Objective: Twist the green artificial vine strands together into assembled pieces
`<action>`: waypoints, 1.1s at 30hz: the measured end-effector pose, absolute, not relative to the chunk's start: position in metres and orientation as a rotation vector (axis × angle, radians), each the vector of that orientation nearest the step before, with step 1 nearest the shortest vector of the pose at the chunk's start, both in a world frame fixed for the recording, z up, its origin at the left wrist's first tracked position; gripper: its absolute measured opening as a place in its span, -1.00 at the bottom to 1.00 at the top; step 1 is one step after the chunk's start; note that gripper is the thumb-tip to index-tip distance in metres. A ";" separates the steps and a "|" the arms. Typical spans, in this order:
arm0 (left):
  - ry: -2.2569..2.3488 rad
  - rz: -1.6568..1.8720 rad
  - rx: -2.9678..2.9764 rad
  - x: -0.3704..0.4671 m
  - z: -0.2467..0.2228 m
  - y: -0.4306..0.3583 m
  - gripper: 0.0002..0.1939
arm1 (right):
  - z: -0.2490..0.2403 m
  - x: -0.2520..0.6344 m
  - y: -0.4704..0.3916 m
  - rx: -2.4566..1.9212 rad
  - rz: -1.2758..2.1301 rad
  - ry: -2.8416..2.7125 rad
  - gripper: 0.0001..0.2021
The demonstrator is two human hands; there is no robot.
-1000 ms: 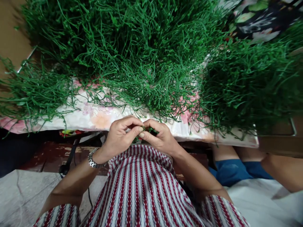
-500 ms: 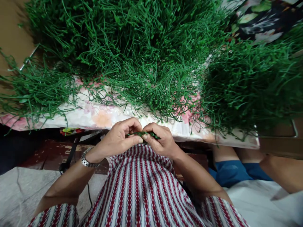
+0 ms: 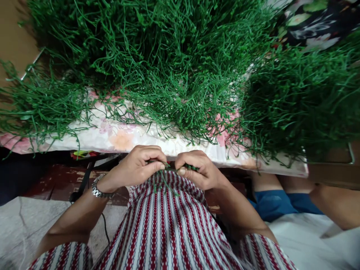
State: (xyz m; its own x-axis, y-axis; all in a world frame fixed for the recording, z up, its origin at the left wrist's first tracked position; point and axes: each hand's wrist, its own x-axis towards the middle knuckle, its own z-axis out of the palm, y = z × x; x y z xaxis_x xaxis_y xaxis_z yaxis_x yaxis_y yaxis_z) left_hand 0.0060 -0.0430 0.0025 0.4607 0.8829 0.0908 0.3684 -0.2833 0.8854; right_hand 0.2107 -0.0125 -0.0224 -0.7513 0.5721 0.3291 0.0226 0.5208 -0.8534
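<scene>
Just off the table's front edge, in front of the striped shirt, both my hands are closed on thin green plastic-looking stems. My left hand, with a metal watch on its wrist, pinches green stems whose ends dangle below the fingers. A small gap to the right, my right hand grips a short bunch of green sprigs between thumb and curled fingers. Much of each bunch is hidden inside the fingers. A large heap of the same green sprigs covers the table beyond.
A floral tablecloth covers the table. More sprigs are piled at the right, and a smaller pile lies at the left by a cardboard box. Another person in blue shorts sits close on my right.
My hands were together and have drawn a little apart. Stem ends now hang below my left hand. The heaps have not visibly changed.
</scene>
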 end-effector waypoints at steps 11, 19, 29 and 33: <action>1.091 1.129 1.675 0.018 -0.010 -0.037 -0.93 | -0.029 0.192 -0.011 -0.595 1.222 -1.874 -0.91; 1.183 1.162 1.648 0.022 -0.018 -0.040 -0.96 | -0.039 0.189 -0.019 -0.748 1.337 -1.676 -0.88; 1.163 1.360 1.708 0.024 -0.020 -0.040 -0.90 | -0.039 0.187 -0.023 -0.832 1.445 -1.676 -0.85; 1.012 1.246 1.344 0.022 -0.023 -0.039 -0.95 | -0.041 0.186 -0.023 -0.728 1.423 -1.650 -0.87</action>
